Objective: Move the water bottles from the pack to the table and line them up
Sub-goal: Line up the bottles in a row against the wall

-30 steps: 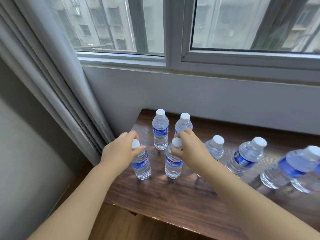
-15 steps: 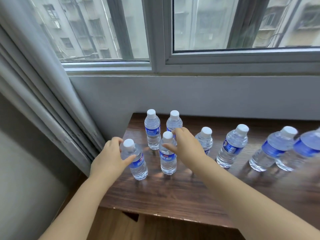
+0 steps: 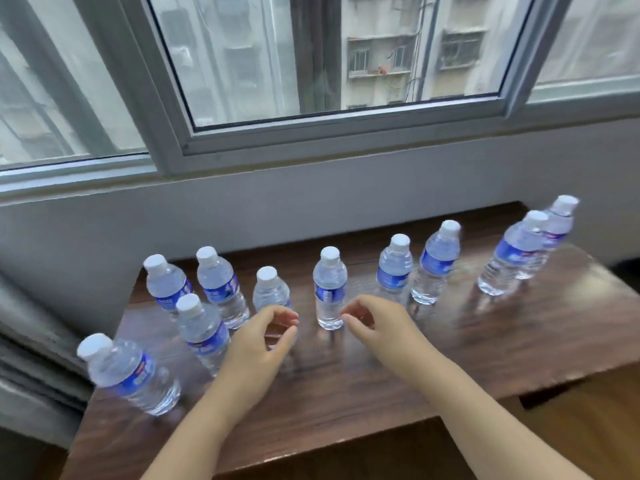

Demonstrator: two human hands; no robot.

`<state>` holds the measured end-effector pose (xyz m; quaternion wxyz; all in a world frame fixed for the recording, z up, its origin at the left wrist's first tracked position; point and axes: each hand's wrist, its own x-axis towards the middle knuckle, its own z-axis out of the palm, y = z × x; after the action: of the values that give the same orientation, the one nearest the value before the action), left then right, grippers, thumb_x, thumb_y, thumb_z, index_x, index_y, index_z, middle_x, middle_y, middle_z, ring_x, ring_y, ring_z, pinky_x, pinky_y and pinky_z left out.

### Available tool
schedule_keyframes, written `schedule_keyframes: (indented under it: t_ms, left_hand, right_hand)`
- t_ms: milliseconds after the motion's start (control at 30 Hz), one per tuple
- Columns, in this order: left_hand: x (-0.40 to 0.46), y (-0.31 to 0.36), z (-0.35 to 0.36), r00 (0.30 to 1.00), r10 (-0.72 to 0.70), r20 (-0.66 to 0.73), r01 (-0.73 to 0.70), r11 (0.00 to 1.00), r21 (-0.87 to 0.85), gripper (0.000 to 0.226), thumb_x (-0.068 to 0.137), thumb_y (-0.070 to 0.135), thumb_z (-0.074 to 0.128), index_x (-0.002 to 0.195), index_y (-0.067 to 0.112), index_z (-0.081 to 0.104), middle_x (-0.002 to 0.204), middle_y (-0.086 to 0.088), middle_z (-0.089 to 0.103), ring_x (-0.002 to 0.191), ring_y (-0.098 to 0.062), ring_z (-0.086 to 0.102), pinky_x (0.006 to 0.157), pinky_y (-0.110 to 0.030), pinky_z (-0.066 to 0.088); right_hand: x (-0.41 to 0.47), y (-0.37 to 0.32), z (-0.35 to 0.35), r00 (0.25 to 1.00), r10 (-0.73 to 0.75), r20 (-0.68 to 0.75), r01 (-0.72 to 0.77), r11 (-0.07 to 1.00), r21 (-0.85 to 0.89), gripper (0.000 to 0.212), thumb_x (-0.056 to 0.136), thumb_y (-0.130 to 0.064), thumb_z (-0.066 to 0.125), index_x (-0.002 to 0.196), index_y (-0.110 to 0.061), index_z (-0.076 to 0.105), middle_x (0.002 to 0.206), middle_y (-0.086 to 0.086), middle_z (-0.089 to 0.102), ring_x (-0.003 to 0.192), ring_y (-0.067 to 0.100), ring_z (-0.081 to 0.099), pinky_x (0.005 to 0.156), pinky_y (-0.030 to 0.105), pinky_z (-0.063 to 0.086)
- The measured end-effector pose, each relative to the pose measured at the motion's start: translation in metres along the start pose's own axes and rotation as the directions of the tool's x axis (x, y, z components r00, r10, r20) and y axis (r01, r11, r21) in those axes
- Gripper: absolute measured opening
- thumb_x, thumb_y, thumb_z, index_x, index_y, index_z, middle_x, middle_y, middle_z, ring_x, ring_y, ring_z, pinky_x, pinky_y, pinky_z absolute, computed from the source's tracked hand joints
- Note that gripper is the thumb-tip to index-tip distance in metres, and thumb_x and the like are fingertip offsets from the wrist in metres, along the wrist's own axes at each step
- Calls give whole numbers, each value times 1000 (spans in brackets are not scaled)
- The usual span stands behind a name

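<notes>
— On the table [image 3: 433, 344], under the window [image 3: 332, 64], how many bottles?

— Ten, all upright with white caps and blue labels. Far left, nearest the edge, bottle one [image 3: 130, 374]. Behind it bottle two [image 3: 202, 332]. At the back left, bottle three [image 3: 166, 284] and bottle four [image 3: 221, 287] stand side by side.

— And the middle?

— Bottle five [image 3: 270, 291] is partly hidden behind the left hand [image 3: 256, 344]. Bottle six [image 3: 329, 289] stands between the two hands. To its right come bottle seven [image 3: 394, 266] and bottle eight [image 3: 438, 263], near each other. Well apart at the right end, bottle nine [image 3: 510, 256] overlaps bottle ten [image 3: 556, 226] behind it.

— Is it a straight line?

— No. The right ones run in a rough row slanting toward the wall [image 3: 311, 209]; the left ones bunch in pairs.

— What are the hands doing?

— The left hand hovers in front of bottle five, fingers loosely curled, thumb and fingertips apart, holding nothing. The right hand [image 3: 377, 327] sits just right of bottle six, fingers curled inward near its base, gripping nothing; whether a fingertip touches the bottle I cannot tell through the blur.

— Anything else?

— A grey curtain [image 3: 31, 358] hangs at the left.
</notes>
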<state>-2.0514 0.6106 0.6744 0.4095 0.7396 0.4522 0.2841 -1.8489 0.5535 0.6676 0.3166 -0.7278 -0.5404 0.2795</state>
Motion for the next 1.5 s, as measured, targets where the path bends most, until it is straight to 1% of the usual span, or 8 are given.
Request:
schedule_keyframes:
  t_ms: [400,667,900,1000,1100,1200,1267,1500]
  left_hand:
    - [44,97,258,980,-37,198,74,980,-182,25,89,7,62,104,27,62,101,6,70,94,-2,65,85,-20,50]
    - [106,148,369,990,-116,75,129,967,-219,38,88,5,62,121,20,50,115,3,59,103,-9,57,94,-30,48]
    - [156,143,428,984,-163,76,174,971,-162,81,76,11,78,142,19,31,140,2,42,126,-11,43,104,-28,37]
    - [170,137,446,984,-151,90,170,946,-276,79,70,9,83,132,29,38,132,9,51,115,2,52,87,-11,44]
    - [178,126,460,979,-195,60,204,915,-348,68,59,26,85,113,44,49,115,12,65,104,-2,63,81,-22,53]
    - [183,120,470,971,-240,14,228,902,-367,54,65,17,85,104,40,56,102,14,70,93,-4,67,71,-18,52]
    - [185,120,474,961,-277,-7,253,888,-384,50,69,7,83,105,32,58,98,12,72,92,-7,67,68,-15,51]
    - [187,123,477,947,-320,-32,288,888,-358,54,67,30,83,114,36,58,108,16,70,103,-5,65,91,-34,51]
  right_hand:
    - [-55,210,-209,937,223,-268,-173,965,196,9,88,-17,63,93,-23,69,84,-8,71,79,-4,60,67,4,41]
    - [-36,304,-304,905,276,-325,-195,946,258,15,91,-20,60,104,-21,66,95,-8,68,87,-2,59,67,-1,40]
    - [26,350,-324,889,362,-282,-247,895,371,42,85,-20,69,124,-18,51,106,-1,60,93,8,59,88,14,47]
    - [59,360,-324,904,367,-219,-276,893,356,63,81,-23,74,135,-22,41,121,-2,53,112,12,52,92,24,38]
    - [89,364,-317,936,321,-146,-258,906,337,78,78,-23,77,142,-24,33,127,-7,45,115,6,44,90,19,33]
    - [109,366,-307,963,260,-71,-213,896,391,66,74,-16,79,128,-25,43,117,-11,54,99,-2,54,74,5,40]
    - [121,369,-298,969,235,-79,-184,894,409,54,67,-13,82,108,-29,51,103,-6,64,90,7,63,73,16,50]
    - [133,374,-295,953,267,-145,-189,895,405,46,68,-15,82,103,-21,53,94,-9,63,84,1,60,55,6,43]
